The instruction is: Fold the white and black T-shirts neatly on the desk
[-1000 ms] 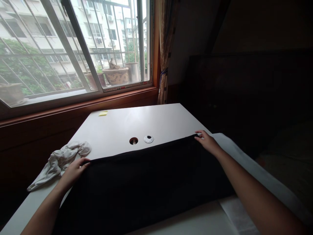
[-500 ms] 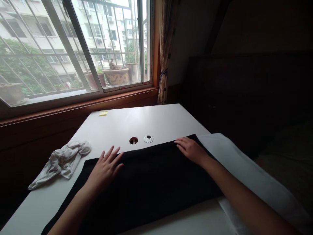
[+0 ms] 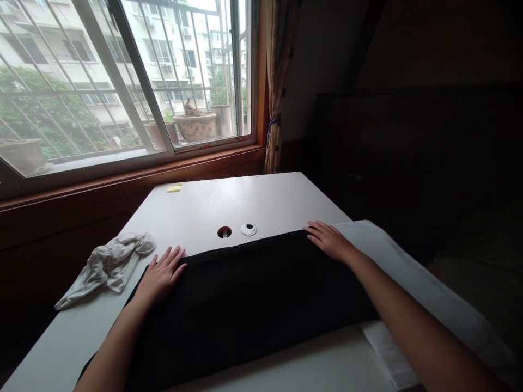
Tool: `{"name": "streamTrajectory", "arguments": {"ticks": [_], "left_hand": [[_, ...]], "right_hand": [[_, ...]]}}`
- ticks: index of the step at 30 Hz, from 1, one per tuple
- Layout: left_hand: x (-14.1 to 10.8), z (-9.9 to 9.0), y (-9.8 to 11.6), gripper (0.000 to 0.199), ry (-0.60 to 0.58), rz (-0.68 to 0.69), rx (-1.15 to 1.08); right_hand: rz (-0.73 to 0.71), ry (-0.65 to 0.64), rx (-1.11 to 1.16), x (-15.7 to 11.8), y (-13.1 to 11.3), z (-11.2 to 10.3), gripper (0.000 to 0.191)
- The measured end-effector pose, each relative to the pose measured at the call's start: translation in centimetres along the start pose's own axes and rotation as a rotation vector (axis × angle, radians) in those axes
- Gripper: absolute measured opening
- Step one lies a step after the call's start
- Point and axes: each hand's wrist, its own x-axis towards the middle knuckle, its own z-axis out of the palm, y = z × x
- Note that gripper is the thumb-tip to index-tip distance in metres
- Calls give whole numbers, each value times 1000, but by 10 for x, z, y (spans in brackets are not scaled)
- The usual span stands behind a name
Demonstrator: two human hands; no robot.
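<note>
Black cloth (image 3: 249,299) lies across the near tabletop (image 3: 245,201), left hand (image 3: 159,275) and right hand (image 3: 330,239) open, flat on its far corners; I'd smooth outward, palms light.

Left hand (image 3: 158,276) and right hand (image 3: 332,243) now flat on the black cloth (image 3: 249,294) after an earlier edge pinch.

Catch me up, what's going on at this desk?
A person's left hand and right hand rest flat on black cloth, near its far corners. It lies spread over a white desk, short of the round hole. A crumpled pale cloth sits off to the left.
</note>
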Motion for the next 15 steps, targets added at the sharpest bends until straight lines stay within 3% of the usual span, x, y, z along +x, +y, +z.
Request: {"name": "streamTrajectory", "arguments": {"ticks": [6, 11, 15], "left_hand": [[-7, 2, -50, 58, 53, -31, -164], [-20, -8, -62, 58, 205, -69, -310], [-56, -20, -64, 66, 217, -161, -383]], "right_hand": [[96, 98, 126, 2, 22, 2, 49], [117, 248, 88, -10, 20, 0, 48], [117, 326, 28, -45, 25, -1, 53]]}}
